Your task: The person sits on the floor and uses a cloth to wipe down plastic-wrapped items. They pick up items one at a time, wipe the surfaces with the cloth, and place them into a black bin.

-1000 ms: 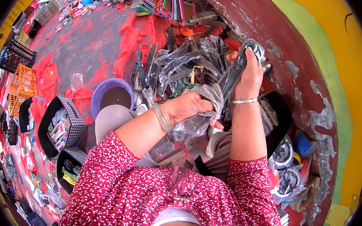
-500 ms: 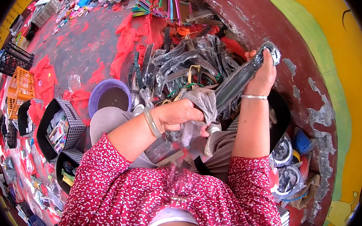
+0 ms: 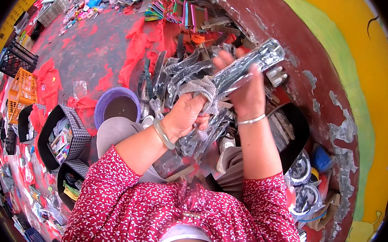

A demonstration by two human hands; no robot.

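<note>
My left hand [image 3: 187, 113] is closed round a grey cloth [image 3: 202, 89], which wraps the lower end of a long dark bundle in clear plastic [image 3: 252, 64]. The bundle slants up to the right; what is inside cannot be made out clearly. My right hand [image 3: 249, 96], slightly blurred, is open beside it, with fingers spread on the bundle's far side and the palm close against its right. Beneath both hands lies a heap of dark, curved strips in clear plastic [image 3: 184, 72]. Crumpled clear plastic [image 3: 201, 142] hangs below my left hand.
A purple bucket [image 3: 119, 91] of murky water stands by my left knee. Checkered boxes [image 3: 81, 136] with goods and an orange crate [image 3: 23, 85] are at the left. A black bin [image 3: 296, 134] and plastic-wrapped round items [image 3: 300, 167] sit at the right, by the peeling wall [image 3: 319, 83].
My right hand has let go of the bundle's upper end and come down and left, its fingers opening. The bundle has tilted lower, and my left hand with the cloth has shifted slightly left.
</note>
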